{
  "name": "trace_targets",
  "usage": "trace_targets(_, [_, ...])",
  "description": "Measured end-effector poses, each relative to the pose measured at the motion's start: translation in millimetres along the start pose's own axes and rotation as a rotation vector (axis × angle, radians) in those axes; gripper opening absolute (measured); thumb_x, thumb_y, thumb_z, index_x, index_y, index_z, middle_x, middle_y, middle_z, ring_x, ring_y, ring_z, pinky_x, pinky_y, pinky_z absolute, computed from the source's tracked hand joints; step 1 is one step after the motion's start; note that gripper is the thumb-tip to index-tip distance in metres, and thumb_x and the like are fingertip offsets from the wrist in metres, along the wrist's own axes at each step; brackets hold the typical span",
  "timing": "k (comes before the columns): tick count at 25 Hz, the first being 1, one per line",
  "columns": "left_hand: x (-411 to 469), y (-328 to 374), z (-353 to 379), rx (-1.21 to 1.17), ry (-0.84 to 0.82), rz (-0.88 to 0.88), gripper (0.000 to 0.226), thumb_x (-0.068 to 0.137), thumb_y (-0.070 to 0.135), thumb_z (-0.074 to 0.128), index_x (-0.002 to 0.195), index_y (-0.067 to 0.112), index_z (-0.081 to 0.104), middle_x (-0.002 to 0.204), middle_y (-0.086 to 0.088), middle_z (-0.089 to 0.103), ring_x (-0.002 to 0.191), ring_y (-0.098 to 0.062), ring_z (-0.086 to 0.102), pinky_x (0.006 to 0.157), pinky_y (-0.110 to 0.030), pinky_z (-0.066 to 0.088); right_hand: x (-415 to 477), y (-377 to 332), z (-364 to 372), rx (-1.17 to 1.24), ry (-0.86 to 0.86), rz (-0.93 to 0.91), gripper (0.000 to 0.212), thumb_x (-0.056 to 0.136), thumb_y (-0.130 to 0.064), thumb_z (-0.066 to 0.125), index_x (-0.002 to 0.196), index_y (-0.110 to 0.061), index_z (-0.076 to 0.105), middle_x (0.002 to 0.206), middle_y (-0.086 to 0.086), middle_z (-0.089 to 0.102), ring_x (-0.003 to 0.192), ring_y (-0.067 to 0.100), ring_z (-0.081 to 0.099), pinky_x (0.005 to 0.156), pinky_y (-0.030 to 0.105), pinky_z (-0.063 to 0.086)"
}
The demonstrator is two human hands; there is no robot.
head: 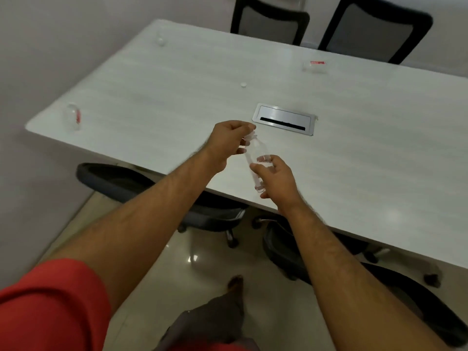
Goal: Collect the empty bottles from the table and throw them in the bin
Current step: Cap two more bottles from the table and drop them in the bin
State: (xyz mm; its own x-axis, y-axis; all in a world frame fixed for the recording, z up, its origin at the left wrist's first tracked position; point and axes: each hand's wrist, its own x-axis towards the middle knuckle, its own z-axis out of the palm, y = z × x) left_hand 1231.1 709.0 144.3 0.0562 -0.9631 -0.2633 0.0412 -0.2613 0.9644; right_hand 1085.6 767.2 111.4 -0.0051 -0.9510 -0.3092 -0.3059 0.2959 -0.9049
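A clear empty bottle (pixel 255 158) is held tilted above the near edge of the white table (pixel 177 102). My right hand (pixel 276 178) grips its lower body. My left hand (pixel 228 145) is closed around its neck and cap end. A second clear bottle with a red label (pixel 73 116) stands at the table's left corner. Another red-labelled bottle (pixel 314 66) lies at the far right, and a small clear one (pixel 161 40) is at the far left corner. A loose white cap (pixel 243 84) lies mid-table. No bin is in view.
A metal cable hatch (pixel 285 119) is set into the table just beyond my hands. Black office chairs are tucked under the near edge (pixel 141 183) and stand behind the far edge (pixel 268 21). A wall runs along the left. Glossy tiled floor lies below.
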Motion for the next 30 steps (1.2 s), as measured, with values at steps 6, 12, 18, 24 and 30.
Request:
trace_targets(6, [-98,9,-66,0.106,0.154,0.087,0.018,0.087,0.021,0.073,0.098,0.007,0.071,0.091,-0.005,0.071,0.075,-0.014,0.064,0.074,-0.030,0.057,-76,-12,47,-0.213,0.037,-0.281,0.054,0.086,-0.057,0.064,0.133,-0.034,0.050,0.115,-0.003,0.063,0.085,0.014,0.064,0.070,0.026,0.059])
trace_targets(12, [-131,8,-164,-0.024,0.301,0.006,0.022,0.083,0.026,0.077,0.091,0.007,0.068,0.086,-0.005,0.072,0.079,-0.020,0.069,0.065,-0.027,0.056,-101,-43,144,-0.388,0.105,-0.490,0.055,0.087,-0.059,0.062,0.133,-0.029,0.055,0.122,-0.004,0.067,0.099,0.017,0.067,0.072,0.019,0.054])
trace_targets(18, [-127,7,-338,-0.293,0.142,0.047,0.018,0.087,0.013,0.070,0.104,0.007,0.073,0.096,-0.012,0.072,0.083,-0.020,0.068,0.075,-0.030,0.053,-96,-111,283,0.261,-0.479,-0.047,0.036,0.098,-0.046,0.052,0.110,-0.015,0.066,0.090,0.010,0.072,0.073,0.021,0.068,0.058,0.034,0.055])
trace_targets(24, [-105,9,-452,-0.306,0.220,0.031,0.019,0.090,0.010,0.066,0.109,0.007,0.069,0.099,-0.011,0.073,0.091,-0.021,0.070,0.079,-0.031,0.056,-70,-147,405,0.075,-0.366,-0.233,0.046,0.091,-0.055,0.060,0.105,-0.012,0.068,0.090,0.011,0.073,0.072,0.027,0.071,0.064,0.045,0.062])
trace_targets(30, [-59,11,-517,-0.479,0.135,-0.019,0.017,0.092,0.007,0.059,0.108,0.004,0.067,0.094,-0.010,0.074,0.086,-0.019,0.073,0.087,-0.034,0.054,-8,-165,461,0.327,-0.698,0.131,0.049,0.097,-0.054,0.049,0.110,-0.010,0.065,0.084,0.009,0.071,0.063,0.018,0.066,0.050,0.029,0.053])
